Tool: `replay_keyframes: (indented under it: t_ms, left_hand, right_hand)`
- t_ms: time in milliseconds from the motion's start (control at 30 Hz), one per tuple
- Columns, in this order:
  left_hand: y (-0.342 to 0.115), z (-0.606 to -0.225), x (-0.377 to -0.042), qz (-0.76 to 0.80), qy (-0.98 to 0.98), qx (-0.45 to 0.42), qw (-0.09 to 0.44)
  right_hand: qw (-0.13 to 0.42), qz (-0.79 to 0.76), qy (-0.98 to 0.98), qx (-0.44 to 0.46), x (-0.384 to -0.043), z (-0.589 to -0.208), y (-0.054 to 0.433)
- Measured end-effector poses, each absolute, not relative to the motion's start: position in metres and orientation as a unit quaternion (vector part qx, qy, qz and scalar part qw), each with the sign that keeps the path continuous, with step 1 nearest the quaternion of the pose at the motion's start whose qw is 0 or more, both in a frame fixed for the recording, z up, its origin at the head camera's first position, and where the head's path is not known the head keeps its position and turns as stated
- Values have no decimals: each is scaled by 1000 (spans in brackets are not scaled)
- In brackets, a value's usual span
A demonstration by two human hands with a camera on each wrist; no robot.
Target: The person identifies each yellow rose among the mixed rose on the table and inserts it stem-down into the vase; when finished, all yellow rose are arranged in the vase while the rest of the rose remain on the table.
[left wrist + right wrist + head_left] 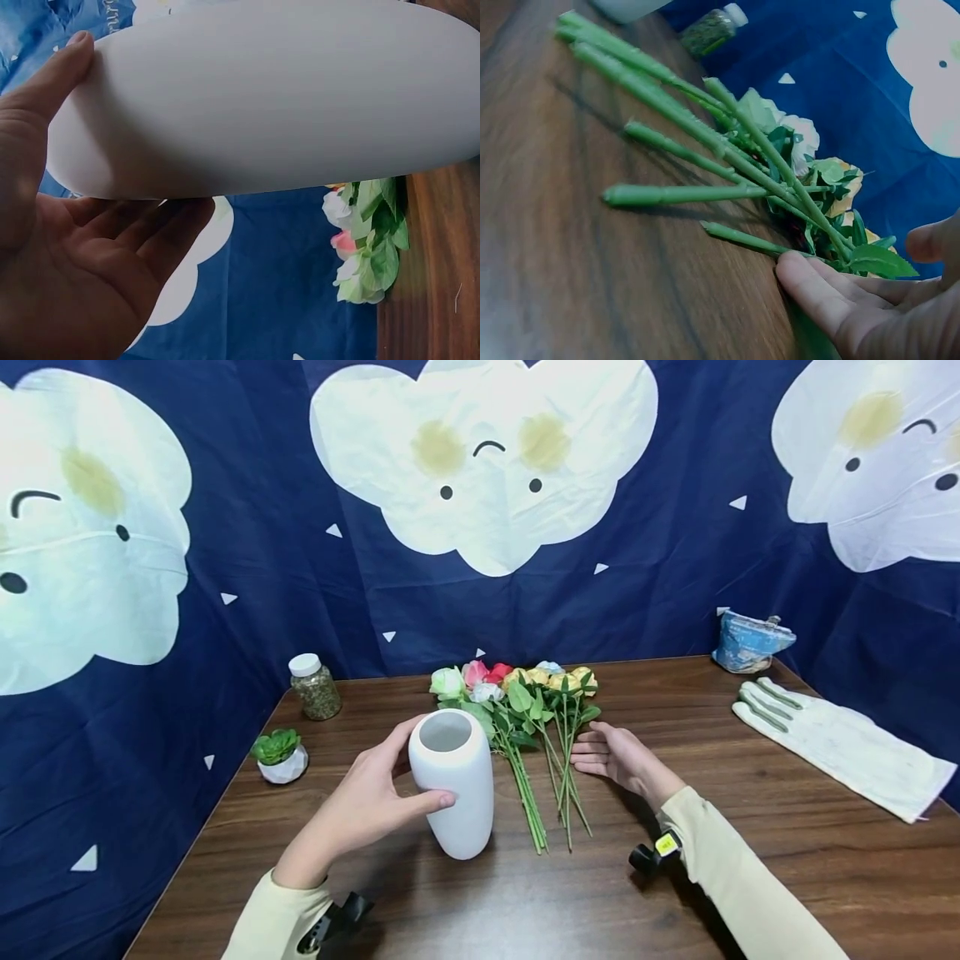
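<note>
Flowers point(519, 697), stems point(528, 802) running near to far, lie just left of the closer right hand point(624, 758), fingers point(590, 758) extended together; the left hand point(375, 793) grips the vase point(461, 793).

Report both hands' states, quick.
Left hand: closed around the vase, holding it.
Right hand: open, fingers extended at the flowers, not gripping them.
</note>
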State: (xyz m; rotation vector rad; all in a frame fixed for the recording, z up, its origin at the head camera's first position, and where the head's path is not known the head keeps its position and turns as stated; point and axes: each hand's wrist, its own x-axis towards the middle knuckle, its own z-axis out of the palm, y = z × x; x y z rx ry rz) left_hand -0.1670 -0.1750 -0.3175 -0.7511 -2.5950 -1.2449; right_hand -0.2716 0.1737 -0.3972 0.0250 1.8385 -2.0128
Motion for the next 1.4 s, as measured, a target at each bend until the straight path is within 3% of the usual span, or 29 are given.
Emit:
replay_keyframes:
  t_ms: [467,1400]
  left_hand:
    - [-175,-320,-167,-433,-861,-257,76]
    - [-175,-321,-165,-449,-851,-266,65]
  right_hand:
    - [173,-757,628,44,-286,-409,167]
    - [148,-744,651,23,-279,-416,163]
